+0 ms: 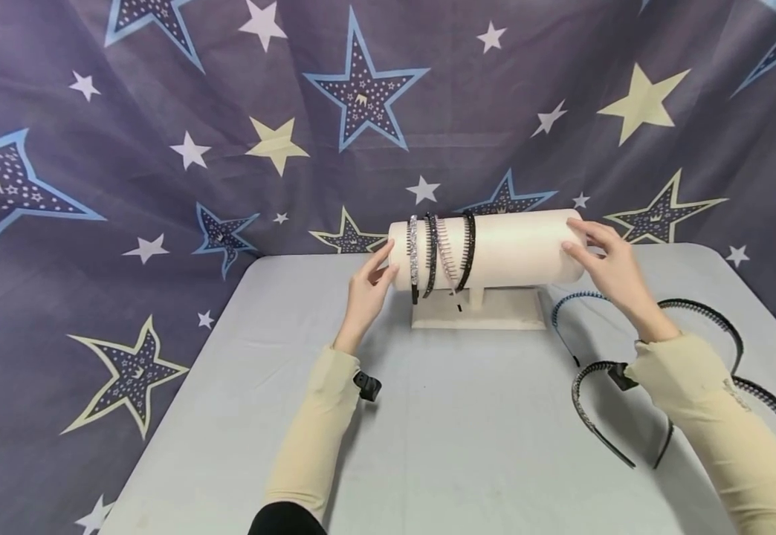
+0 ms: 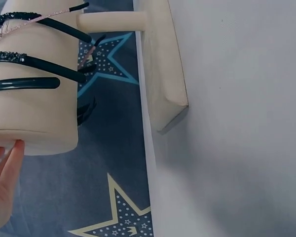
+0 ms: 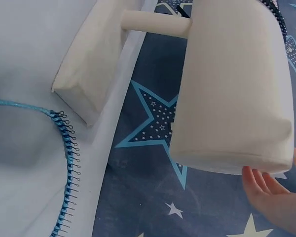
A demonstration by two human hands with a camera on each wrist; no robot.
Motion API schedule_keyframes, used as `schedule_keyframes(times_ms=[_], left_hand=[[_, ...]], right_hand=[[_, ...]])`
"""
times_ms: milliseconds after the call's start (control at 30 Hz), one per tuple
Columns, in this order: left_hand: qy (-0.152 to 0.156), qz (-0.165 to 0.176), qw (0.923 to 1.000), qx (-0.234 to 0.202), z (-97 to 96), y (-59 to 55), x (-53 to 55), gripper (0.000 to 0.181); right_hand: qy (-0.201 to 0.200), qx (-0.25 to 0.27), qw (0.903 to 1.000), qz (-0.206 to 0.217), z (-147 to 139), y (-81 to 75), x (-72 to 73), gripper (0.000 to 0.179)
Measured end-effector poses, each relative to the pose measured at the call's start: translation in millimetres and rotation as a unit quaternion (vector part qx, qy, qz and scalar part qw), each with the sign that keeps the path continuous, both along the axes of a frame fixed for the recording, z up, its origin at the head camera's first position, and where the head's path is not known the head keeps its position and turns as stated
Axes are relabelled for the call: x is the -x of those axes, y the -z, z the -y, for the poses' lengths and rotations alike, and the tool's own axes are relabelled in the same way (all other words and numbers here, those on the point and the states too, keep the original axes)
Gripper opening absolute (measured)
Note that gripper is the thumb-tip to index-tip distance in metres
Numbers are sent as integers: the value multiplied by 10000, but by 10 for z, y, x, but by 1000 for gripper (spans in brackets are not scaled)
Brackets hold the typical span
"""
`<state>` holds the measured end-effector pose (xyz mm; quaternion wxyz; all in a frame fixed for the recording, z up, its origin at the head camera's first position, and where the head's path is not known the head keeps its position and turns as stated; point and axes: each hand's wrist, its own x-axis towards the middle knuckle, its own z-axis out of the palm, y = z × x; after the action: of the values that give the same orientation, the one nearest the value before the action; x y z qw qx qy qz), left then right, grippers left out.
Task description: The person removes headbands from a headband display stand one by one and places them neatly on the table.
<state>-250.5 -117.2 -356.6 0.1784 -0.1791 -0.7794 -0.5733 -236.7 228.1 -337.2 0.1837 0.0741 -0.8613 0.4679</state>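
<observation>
The left hand (image 1: 364, 293) and right hand (image 1: 615, 267), fingers relaxed and unwrapped, touch opposite ends of the smooth cream display stand (image 1: 522, 249), which stands on the pale counter (image 1: 468, 446) wearing four toothed headbands (image 1: 471, 249) — silvery, black, pink, black — left of its middle, with loose headbands (image 1: 577, 405), one blue, to its right.

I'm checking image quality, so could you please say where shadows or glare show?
Head: shadows on the table beside the right sleeve; left wrist: soft table shadow, faint shine on a black headband; right wrist: dim shadow near the blue headband.
</observation>
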Motion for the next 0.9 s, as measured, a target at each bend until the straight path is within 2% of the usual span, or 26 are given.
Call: schedule_keyframes(times_ms=[67,167,300,433,533,700,900], left_hand=[[-91,-52,9999,4,-9,0,-8,38],[-234,-168,9996,-47,-3,68,45,37],[-668,-436,9968,31,0,153,106,34],[-1230,-865,9884,225,-29,123,59,27],[-1475,-1121,9823,275,-47,83,17,23],[-1562,-1318,9785,267,-89,30,-34,22],[-1459,-1299,9801,348,-172,-51,-80,23]], right_hand=[[55,16,10000,-6,12,19,13,45],[107,78,9999,-26,19,45,31,45],[187,179,9997,23,21,70,48,45],[209,236,9995,68,21,89,60,46],[234,279,9993,37,30,92,58,46],[291,314,9991,-24,25,119,70,45],[266,423,9987,-65,23,137,57,45]])
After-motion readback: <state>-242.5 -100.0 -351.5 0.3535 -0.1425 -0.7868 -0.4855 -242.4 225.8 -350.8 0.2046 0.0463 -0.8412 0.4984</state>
